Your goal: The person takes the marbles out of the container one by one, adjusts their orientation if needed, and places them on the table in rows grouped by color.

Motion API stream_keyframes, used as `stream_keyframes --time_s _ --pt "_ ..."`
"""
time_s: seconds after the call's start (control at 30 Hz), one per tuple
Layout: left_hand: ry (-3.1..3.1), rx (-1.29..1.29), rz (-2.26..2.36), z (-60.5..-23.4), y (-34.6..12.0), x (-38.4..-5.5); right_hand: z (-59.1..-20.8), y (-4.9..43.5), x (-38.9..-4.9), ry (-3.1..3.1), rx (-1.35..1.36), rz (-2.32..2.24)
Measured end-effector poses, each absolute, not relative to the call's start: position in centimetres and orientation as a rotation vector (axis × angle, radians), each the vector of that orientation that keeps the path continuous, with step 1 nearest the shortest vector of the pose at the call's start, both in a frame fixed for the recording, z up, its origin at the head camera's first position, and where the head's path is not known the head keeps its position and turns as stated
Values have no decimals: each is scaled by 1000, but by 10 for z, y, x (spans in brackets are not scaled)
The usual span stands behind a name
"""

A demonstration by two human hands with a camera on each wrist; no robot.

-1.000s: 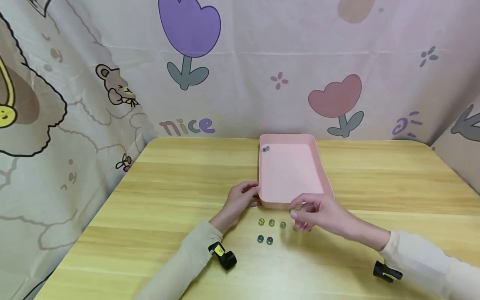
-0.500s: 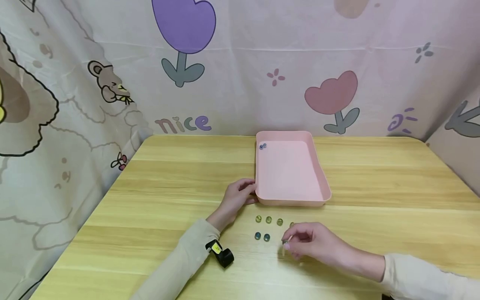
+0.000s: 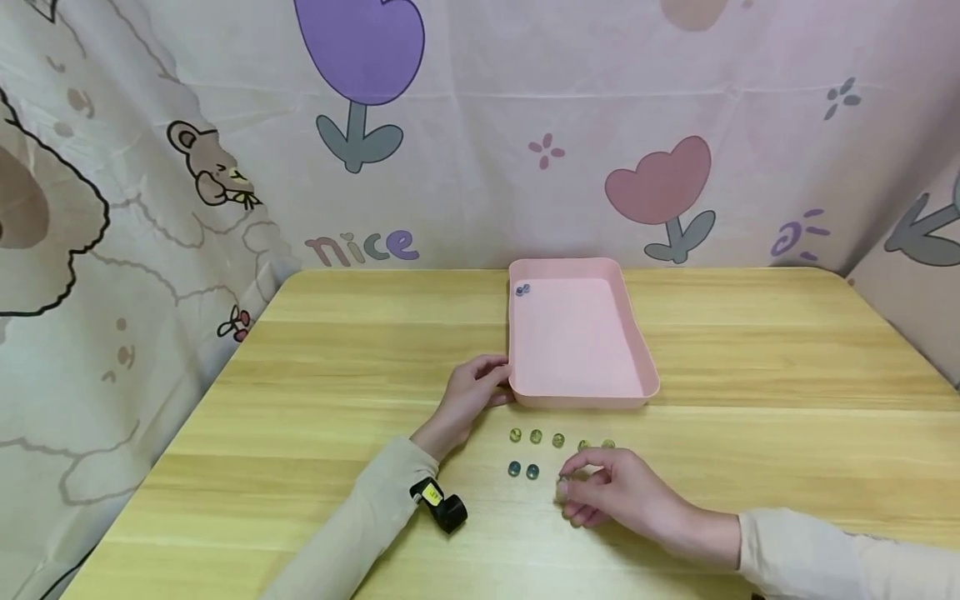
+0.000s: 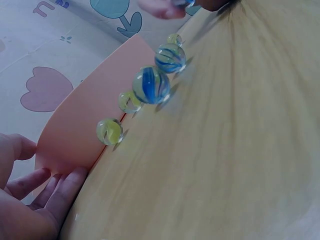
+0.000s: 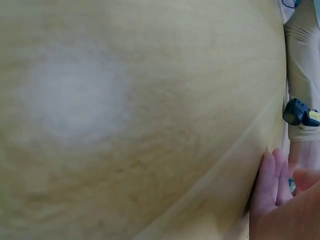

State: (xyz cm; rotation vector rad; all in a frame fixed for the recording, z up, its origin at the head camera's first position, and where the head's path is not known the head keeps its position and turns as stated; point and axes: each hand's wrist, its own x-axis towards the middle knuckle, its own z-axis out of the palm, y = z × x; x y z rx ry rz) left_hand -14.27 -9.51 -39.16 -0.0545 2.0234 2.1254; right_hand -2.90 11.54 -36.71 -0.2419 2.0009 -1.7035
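Note:
My left hand rests against the outer left wall of a pink tray, its fingertips touching the near corner. In front of the tray lies a row of several yellow glass marbles. Nearer to me are two blue glass marbles side by side; the left wrist view shows their blue swirls. Just right of this pair my right hand pinches another blue marble between thumb and forefinger, low over the table. Its fingers mostly hide that marble in the head view.
Two small bluish marbles lie in the tray's far left corner. The wooden table reaches back to a printed curtain. A black wrist camera is strapped over the left sleeve.
My right hand has come down and toward me with the marble, from near the tray's front edge to beside the blue pair. The left hand stays at the tray.

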Motion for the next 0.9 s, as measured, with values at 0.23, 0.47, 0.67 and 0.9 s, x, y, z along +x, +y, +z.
stream_keyframes --time_s 0.23,0.47,0.67,0.9 --pt "2026 -58 2120 -392 -94 -143 -371 109 -33 2043 -231 -1707" --pt "2033 -57 2114 -391 -94 -144 -373 107 -35 2088 -263 -1679" --pt "2035 -43 2115 -390 -95 -144 -372 107 -36 2099 -248 -1674" --pt "2036 -32 2109 -390 -94 -144 -372 107 -36 2123 -260 -1663"
